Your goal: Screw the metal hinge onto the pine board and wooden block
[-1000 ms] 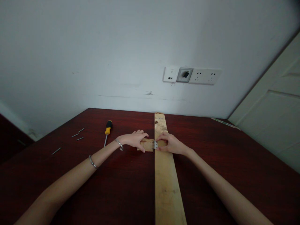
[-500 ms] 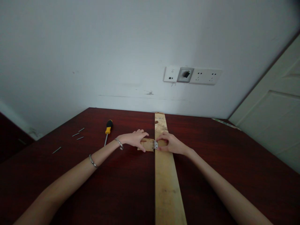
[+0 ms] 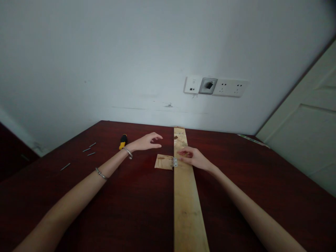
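A long pale wooden plank (image 3: pixel 186 199) runs down the middle of the dark red table (image 3: pixel 136 213). A small wooden piece (image 3: pixel 163 162) lies flat against the plank's left edge, joined to it by a small metal hinge (image 3: pixel 174 162). My left hand (image 3: pixel 145 141) hovers above the table, lifted off the small piece, fingers apart and empty. My right hand (image 3: pixel 193 156) rests on the plank just right of the hinge, its fingertips pressing down near the hinge leaf.
A screwdriver with a yellow and black handle (image 3: pixel 122 141) lies behind my left wrist. Several metal screws (image 3: pixel 89 149) are scattered at the table's far left. A white wall with a socket strip (image 3: pixel 215 86) stands behind; a door (image 3: pixel 304 122) is at right.
My left hand has let go of the small wooden piece and risen up and back towards the screwdriver. The right hand stays on the plank by the hinge, fingers slightly loosened.
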Motion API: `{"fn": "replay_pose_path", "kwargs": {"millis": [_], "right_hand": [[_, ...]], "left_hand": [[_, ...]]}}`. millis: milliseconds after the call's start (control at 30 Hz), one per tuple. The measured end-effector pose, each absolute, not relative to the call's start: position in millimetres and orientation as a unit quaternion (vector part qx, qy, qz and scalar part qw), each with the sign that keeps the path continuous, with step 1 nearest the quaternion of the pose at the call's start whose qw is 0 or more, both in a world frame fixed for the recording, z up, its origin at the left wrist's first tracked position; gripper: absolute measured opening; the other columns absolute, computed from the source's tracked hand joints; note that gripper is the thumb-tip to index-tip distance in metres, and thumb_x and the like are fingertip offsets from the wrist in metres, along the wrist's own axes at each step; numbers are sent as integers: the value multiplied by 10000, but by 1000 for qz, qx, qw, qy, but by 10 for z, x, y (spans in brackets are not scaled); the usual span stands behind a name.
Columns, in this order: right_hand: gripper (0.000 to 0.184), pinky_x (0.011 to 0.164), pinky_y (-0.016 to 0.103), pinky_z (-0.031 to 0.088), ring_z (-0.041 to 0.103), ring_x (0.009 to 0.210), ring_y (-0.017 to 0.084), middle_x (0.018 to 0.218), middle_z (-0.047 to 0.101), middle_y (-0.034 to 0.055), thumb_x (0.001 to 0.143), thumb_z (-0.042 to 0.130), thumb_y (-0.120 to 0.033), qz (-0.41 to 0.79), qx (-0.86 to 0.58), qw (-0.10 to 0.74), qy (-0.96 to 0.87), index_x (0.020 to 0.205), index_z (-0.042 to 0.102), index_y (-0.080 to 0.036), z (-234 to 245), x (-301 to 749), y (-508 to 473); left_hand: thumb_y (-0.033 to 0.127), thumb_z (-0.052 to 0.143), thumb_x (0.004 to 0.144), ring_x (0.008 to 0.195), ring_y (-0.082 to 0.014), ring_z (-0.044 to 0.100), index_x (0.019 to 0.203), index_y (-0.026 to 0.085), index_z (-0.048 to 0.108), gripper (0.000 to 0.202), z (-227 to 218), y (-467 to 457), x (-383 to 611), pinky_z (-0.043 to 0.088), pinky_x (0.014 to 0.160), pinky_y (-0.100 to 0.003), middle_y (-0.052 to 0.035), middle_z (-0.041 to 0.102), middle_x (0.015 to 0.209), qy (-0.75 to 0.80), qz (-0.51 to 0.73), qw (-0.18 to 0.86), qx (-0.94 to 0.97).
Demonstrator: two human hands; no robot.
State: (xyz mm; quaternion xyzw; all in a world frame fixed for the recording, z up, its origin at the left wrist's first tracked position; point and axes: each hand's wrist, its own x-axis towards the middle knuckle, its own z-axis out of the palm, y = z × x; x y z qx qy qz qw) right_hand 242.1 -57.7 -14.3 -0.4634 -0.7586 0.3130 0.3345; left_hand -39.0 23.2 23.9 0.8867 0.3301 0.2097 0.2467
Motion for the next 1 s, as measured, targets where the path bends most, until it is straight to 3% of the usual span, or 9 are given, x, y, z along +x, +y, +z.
{"fn": "replay_pose_path", "kwargs": {"millis": [133, 267, 500, 733, 1000], "right_hand": [[294, 739, 321, 494, 628, 829, 192, 930, 688, 82, 779, 626, -341, 310, -470, 338, -754, 988, 688, -143, -74, 2423, -579], [278, 765, 329, 493, 639, 861, 208, 978, 704, 88, 792, 604, -327, 296, -473, 347, -754, 984, 691, -145, -6, 2412, -576], [258, 761, 326, 502, 655, 854, 205, 982, 721, 79, 807, 588, -339, 273, -461, 356, -766, 956, 704, -164, 92, 2344, -509], [238, 735, 325, 514, 649, 851, 200, 975, 712, 74, 789, 580, -322, 269, -430, 354, -786, 936, 707, -184, 211, 2118, -501], [254, 677, 319, 513, 652, 826, 204, 939, 720, 67, 806, 557, -338, 245, -388, 304, -835, 954, 710, -201, 264, 1747, -421]], "left_hand": [[363, 594, 784, 917, -180, 613, 1025, 132, 627, 336, 273, 486, -592, 473, 844, -320, -96, 666, 1029, 374, 327, 265, 826], [323, 580, 770, 881, -182, 622, 973, 109, 655, 305, 318, 633, -876, 485, 790, -307, -104, 687, 968, 421, 359, 246, 795], [310, 589, 735, 815, -179, 629, 928, 105, 676, 295, 372, 694, -1527, 490, 685, -270, -105, 697, 932, 509, 343, 226, 756], [291, 614, 668, 784, -178, 623, 783, 141, 697, 206, 549, 511, -2283, 472, 730, -268, -64, 710, 839, 577, 323, 162, 732], [280, 570, 626, 509, -114, 490, 662, 146, 665, 168, 520, -28, -3090, 358, 491, -212, 2, 584, 538, 683, 232, 157, 675]]}}
